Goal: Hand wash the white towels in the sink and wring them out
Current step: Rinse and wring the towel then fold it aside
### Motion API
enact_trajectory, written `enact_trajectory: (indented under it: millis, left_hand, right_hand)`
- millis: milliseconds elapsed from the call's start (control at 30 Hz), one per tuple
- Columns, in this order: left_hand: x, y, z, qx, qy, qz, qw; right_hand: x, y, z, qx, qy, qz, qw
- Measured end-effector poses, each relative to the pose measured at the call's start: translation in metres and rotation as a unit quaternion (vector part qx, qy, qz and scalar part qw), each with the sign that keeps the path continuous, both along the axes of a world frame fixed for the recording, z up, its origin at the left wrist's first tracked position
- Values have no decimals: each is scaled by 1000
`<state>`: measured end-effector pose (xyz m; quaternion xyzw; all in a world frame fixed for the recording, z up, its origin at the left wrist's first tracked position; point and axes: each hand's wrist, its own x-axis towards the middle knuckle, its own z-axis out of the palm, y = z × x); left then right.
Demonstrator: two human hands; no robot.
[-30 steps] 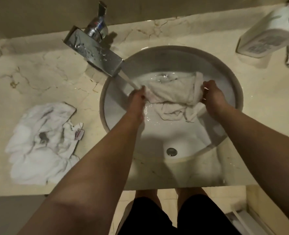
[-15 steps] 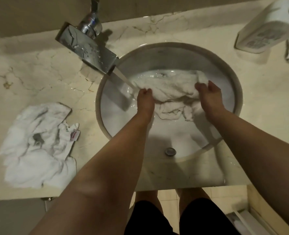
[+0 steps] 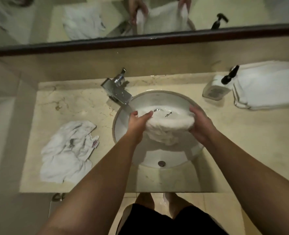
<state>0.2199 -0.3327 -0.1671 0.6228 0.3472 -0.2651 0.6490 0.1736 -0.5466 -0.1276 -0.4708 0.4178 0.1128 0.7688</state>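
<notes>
- Both ends of a wet white towel [image 3: 167, 126] are gripped above the sink [image 3: 157, 155]: the left hand [image 3: 137, 123] is curled round its left end, the right hand [image 3: 199, 123] round its right end, and the cloth is held bunched between them.
- A beige marble counter [image 3: 106, 167] is seen carrying the round white sink.
- A mirror [image 3: 38, 22] with a dark frame is set along the wall behind the counter.
- A stack of folded white towels [image 3: 265, 87] is laid at the far right of the counter.
- A crumpled white towel [image 3: 67, 151] is left on the counter, well to the left of the sink.
- A chrome tap [image 3: 117, 91] is mounted at the sink's rear left; water is seen running from it.
- A pump bottle [image 3: 216, 87] is placed just beside the folded stack.
- A metal drain [image 3: 161, 163] is set in the sink's near side.
</notes>
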Motion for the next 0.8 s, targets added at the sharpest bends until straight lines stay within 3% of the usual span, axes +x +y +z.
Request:
enact_trajectory:
  millis: [133,233,333,500,633,800]
  left_hand:
    - [-4,9,63,-22,-64,3,998]
    - [-5,13,97,38,-121,-35,991]
    - [-13,15,119,92,-164,-103,977]
    - [-34,-5,131,124,-163,-225,953]
    - [-53,-27,128,107,-210,-187,954]
    - [-52,-26,118,33,-216,-141,966]
  right_hand:
    - [-5,2,48,52,-15,12,998]
    - [-7,0,74,69,-36,15,997]
    - [-7,2,94,82,-57,25,995]
    - [-2,22,118,59,-103,72,990]
    - [3,33,128,39,-133,82,987]
    - [12,30,139,78,-134,54,986]
